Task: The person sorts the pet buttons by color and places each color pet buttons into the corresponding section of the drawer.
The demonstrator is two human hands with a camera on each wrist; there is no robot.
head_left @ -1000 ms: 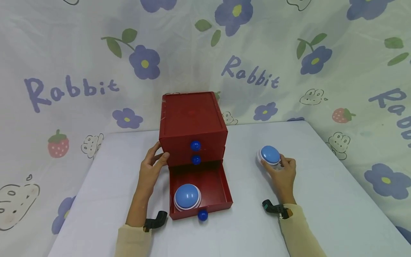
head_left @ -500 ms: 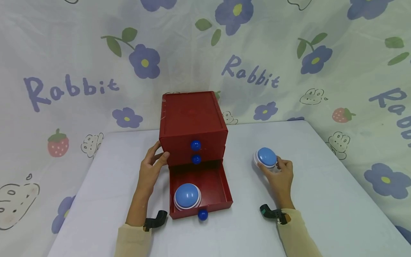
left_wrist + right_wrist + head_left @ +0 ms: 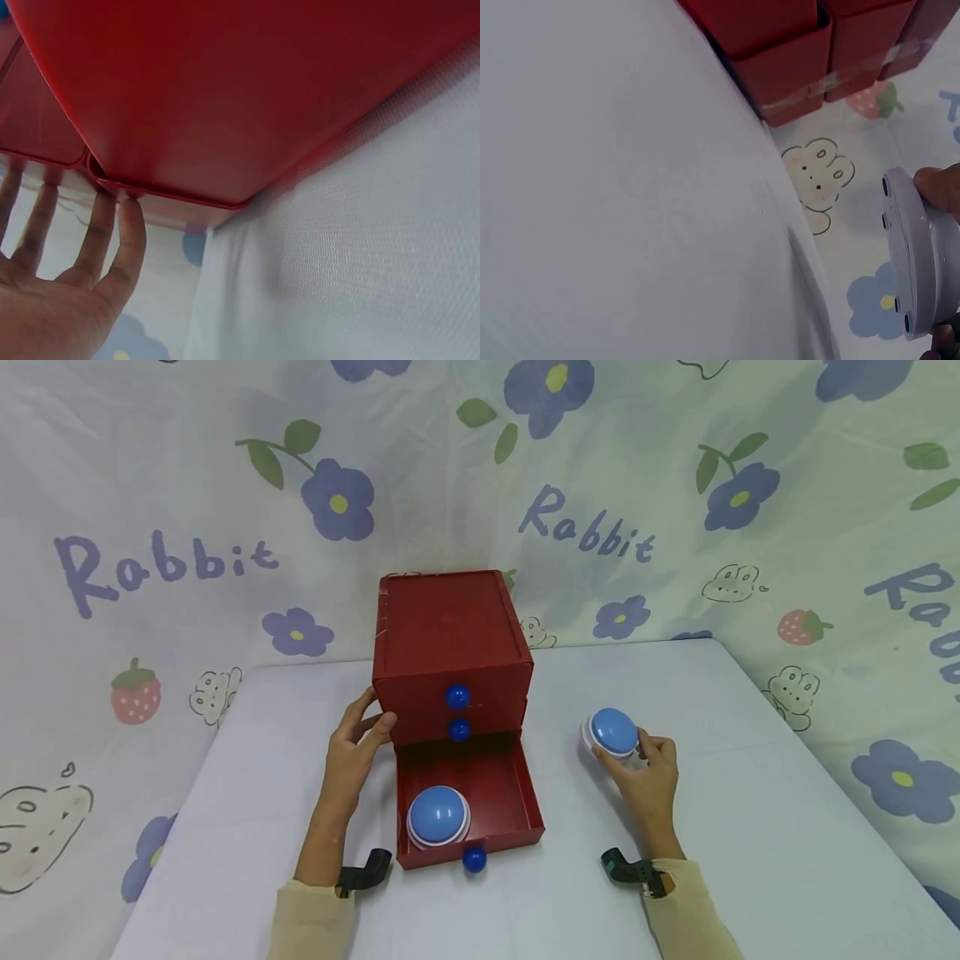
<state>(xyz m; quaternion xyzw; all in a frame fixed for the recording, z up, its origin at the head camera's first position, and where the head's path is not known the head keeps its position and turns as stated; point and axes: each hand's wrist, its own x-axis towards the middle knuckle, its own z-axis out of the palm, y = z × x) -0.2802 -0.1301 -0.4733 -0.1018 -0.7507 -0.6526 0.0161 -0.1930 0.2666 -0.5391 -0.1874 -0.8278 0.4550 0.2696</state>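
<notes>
A red drawer cabinet (image 3: 450, 622) with blue ball knobs stands at the middle of the table. Its bottom drawer (image 3: 501, 802) is pulled out, and a blue-domed push button (image 3: 437, 816) with a white base sits in the drawer's left front part. My left hand (image 3: 352, 760) rests against the cabinet's left side; in the left wrist view its straight fingers (image 3: 129, 240) touch the red wall. To the right of the cabinet, my right hand (image 3: 651, 785) grips a second blue push button (image 3: 613, 731) by its white rim. The right wrist view shows this button's underside (image 3: 909, 255) with dark feet, raised above the table.
White cloth covers the table (image 3: 555, 893). Behind it hangs a curtain (image 3: 420, 527) printed with flowers, rabbits and strawberries. A black wrist camera is strapped on each arm, and the two upper drawers of the cabinet are closed.
My right hand has carried its push button a little to the left and towards me, nearer the cabinet. The left hand and the drawer have stayed in place.
</notes>
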